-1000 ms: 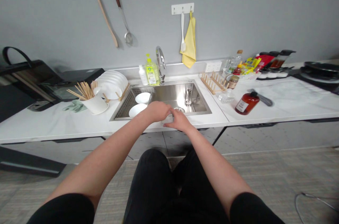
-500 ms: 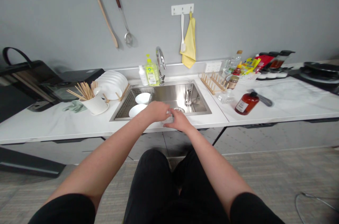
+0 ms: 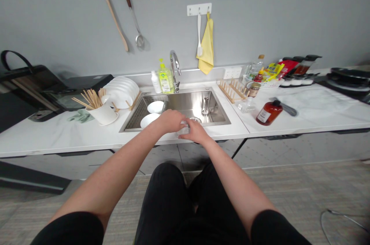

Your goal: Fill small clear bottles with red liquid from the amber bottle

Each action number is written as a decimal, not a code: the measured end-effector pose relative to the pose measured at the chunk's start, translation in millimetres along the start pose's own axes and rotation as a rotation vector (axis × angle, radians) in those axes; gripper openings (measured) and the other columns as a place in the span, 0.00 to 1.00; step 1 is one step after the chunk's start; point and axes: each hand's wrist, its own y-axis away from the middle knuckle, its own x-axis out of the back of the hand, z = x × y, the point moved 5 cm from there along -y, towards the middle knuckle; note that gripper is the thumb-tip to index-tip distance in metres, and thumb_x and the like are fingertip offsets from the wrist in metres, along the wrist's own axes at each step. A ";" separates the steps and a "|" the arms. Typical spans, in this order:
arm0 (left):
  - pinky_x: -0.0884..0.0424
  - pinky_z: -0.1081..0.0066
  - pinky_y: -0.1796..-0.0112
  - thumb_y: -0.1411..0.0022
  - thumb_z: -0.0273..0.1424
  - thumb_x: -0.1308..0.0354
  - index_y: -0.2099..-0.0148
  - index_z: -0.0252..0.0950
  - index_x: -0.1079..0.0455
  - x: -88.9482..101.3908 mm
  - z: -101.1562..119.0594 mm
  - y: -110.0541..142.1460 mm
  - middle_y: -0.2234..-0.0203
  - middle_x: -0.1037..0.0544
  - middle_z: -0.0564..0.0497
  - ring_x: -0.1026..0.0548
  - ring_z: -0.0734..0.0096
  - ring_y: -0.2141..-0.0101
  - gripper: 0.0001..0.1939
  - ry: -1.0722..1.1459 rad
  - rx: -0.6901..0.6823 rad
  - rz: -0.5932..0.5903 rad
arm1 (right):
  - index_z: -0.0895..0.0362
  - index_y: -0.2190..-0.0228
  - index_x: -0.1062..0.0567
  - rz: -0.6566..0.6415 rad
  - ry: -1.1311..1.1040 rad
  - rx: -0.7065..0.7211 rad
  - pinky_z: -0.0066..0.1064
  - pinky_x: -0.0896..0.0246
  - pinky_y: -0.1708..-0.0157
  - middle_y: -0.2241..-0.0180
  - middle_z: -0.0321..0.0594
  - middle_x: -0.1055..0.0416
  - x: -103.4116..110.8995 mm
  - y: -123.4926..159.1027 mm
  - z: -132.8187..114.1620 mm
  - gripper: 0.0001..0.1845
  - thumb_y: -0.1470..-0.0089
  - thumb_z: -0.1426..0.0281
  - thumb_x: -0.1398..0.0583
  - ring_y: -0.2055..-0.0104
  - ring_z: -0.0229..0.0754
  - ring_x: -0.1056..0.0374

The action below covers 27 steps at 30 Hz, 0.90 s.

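Together, left hand, right hand, both curled closed around a small clear glass cup, at the near rim of a stainless steel sink

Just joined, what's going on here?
One person stands at a stainless steel sink, holding a small clear cup between the left hand and the right hand, just over the sink's front edge. The fingers hide much of the cup. Two white bowls sit toward the left of the basin, on or beside a wire rack. A yellow-green dish soap bottle stands behind the sink.
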 end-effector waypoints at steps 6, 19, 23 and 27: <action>0.22 0.59 0.49 0.26 0.37 0.36 0.47 0.38 0.13 -8.1 1.0 -10.7 0.55 0.10 0.39 0.13 0.49 0.52 0.13 -0.001 -0.119 -0.038 | 0.52 0.36 0.24 -0.010 0.020 -0.005 0.51 0.31 0.37 0.39 0.51 0.18 -0.4 0.0 0.2 0.49 0.53 0.53 0.16 0.38 0.64 0.22; 0.25 0.52 0.37 0.15 0.45 0.57 0.37 0.37 0.22 -104.0 -78.1 33.1 0.44 0.14 0.39 0.18 0.51 0.41 0.26 0.507 0.542 0.664 | 0.51 0.32 0.25 0.008 -0.001 -0.007 0.46 0.31 0.37 0.39 0.50 0.18 -1.7 2.0 6.2 0.53 0.53 0.52 0.16 0.39 0.60 0.22; 0.24 0.50 0.40 0.17 0.41 0.54 0.38 0.35 0.22 -146.6 -85.0 30.4 0.46 0.13 0.36 0.18 0.47 0.43 0.24 0.486 0.622 0.574 | 0.51 0.31 0.25 0.021 0.001 -0.021 0.47 0.31 0.35 0.38 0.50 0.18 -1.2 2.9 7.8 0.54 0.55 0.53 0.15 0.38 0.60 0.22; 0.25 0.49 0.40 0.21 0.43 0.46 0.41 0.37 0.20 -151.9 -81.3 21.7 0.46 0.14 0.35 0.19 0.42 0.43 0.20 0.412 0.585 0.507 | 0.53 0.34 0.22 0.074 -0.016 -0.010 0.49 0.30 0.35 0.39 0.51 0.17 0.3 6.3 3.8 0.54 0.58 0.54 0.14 0.39 0.60 0.22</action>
